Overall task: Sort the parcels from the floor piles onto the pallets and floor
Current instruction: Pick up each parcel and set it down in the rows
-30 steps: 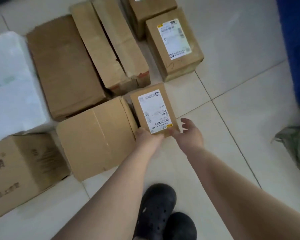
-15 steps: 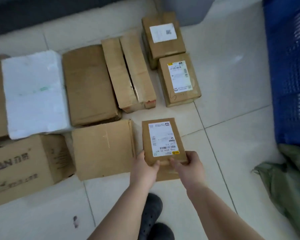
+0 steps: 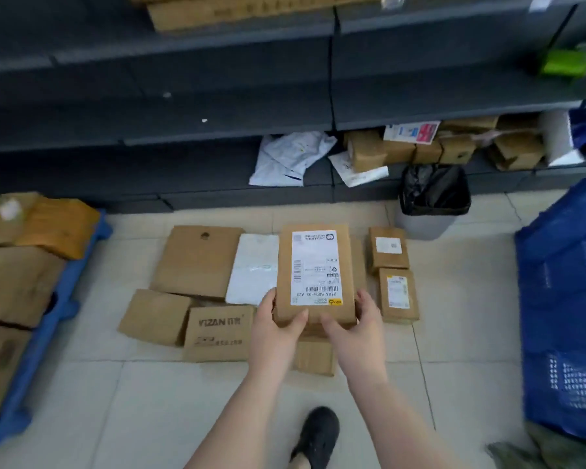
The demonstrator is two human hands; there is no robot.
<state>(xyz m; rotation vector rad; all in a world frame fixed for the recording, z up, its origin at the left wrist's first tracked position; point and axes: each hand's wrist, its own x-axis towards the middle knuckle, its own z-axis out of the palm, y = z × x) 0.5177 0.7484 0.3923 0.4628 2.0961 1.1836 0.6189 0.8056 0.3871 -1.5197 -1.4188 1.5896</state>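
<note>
Both hands held a small labelled parcel in the air above the floor pile, label side up. The left hand gripped its near left corner with the thumb curled onto the top, and the right hand gripped the near right corner with fingers wrapped up its side. Under and around the parcel lay brown boxes and a white foam box on the tiled floor. A blue pallet with boxes stood to the left, a blue crate to the right, and a bin by the shelves.
</note>
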